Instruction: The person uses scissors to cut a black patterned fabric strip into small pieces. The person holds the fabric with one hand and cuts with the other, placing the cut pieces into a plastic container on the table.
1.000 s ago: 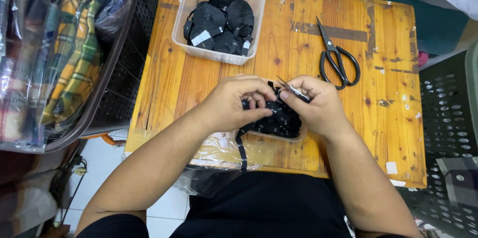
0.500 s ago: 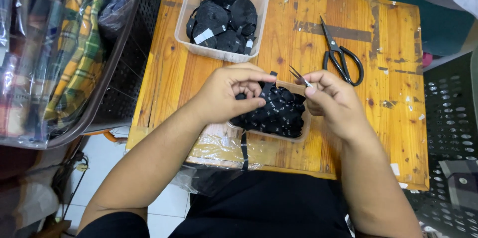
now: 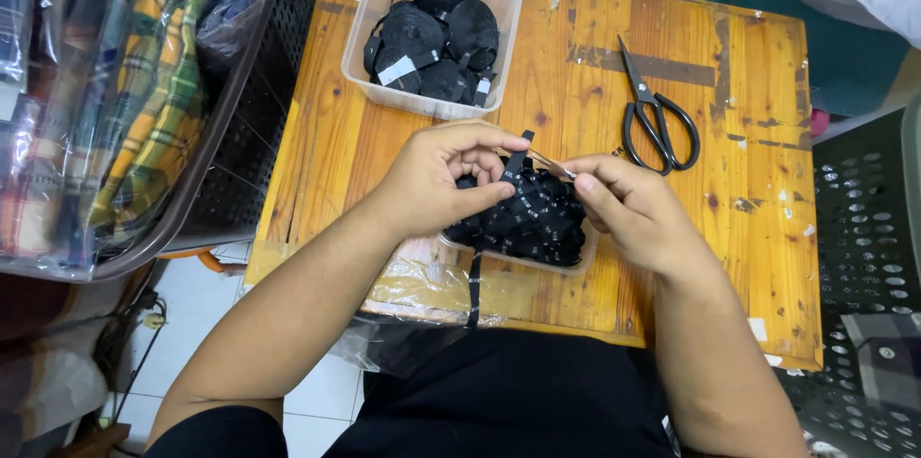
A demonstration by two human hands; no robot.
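The left hand (image 3: 436, 180) had lifted one black label strip (image 3: 515, 159) from the tray of labels (image 3: 532, 223), pinching it upright, while the right hand (image 3: 628, 209), earlier closer in, gripped small tweezers (image 3: 549, 164) beside it. On the wooden bench (image 3: 748, 180), scissors (image 3: 652, 117) lay right, a clear tub (image 3: 432, 31) far.

We see bare table (image 3: 758, 132) at the frame's right; scissors (image 3: 657, 117) and the upper tub (image 3: 434, 31) block the centre and top.
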